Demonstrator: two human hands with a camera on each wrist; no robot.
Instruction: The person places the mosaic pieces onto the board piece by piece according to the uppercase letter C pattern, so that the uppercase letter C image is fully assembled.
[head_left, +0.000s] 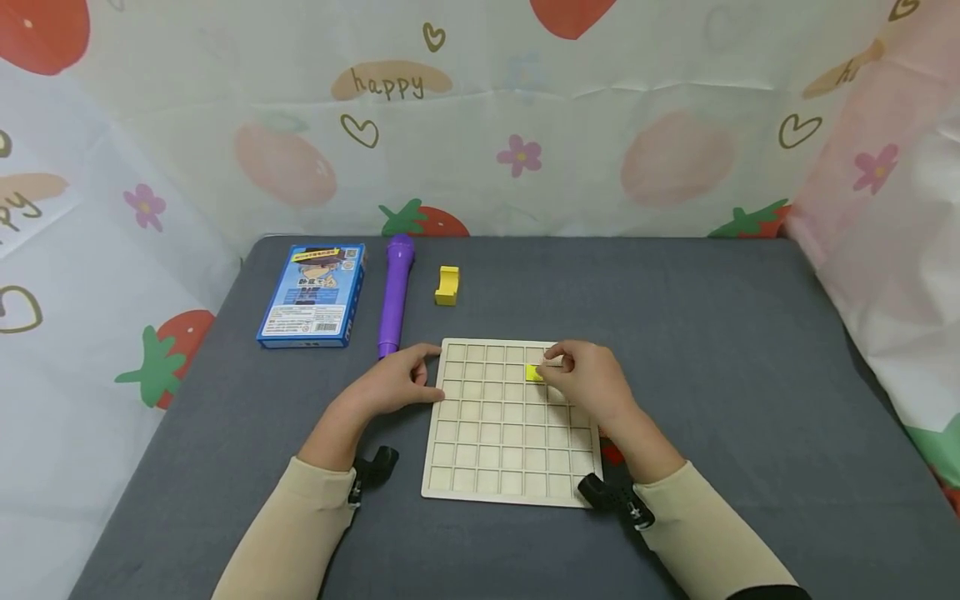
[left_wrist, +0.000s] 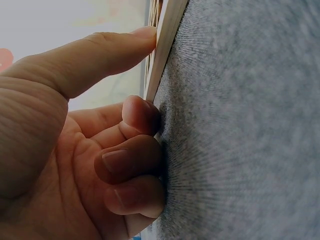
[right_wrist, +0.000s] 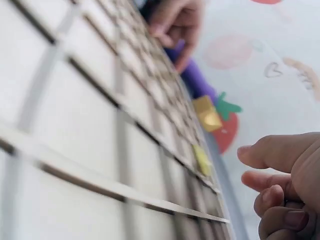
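Piece lies on the gridded board, just left of our right hand, whose thumb and forefinger stand slightly apart with nothing pinched; our left hand is well left of that grip, thumb against the board's edge, forefinger and thumb spread. We cannot tell the piece's long axis, since the fingers partly cover it. What we see looks bright yellow and plain.
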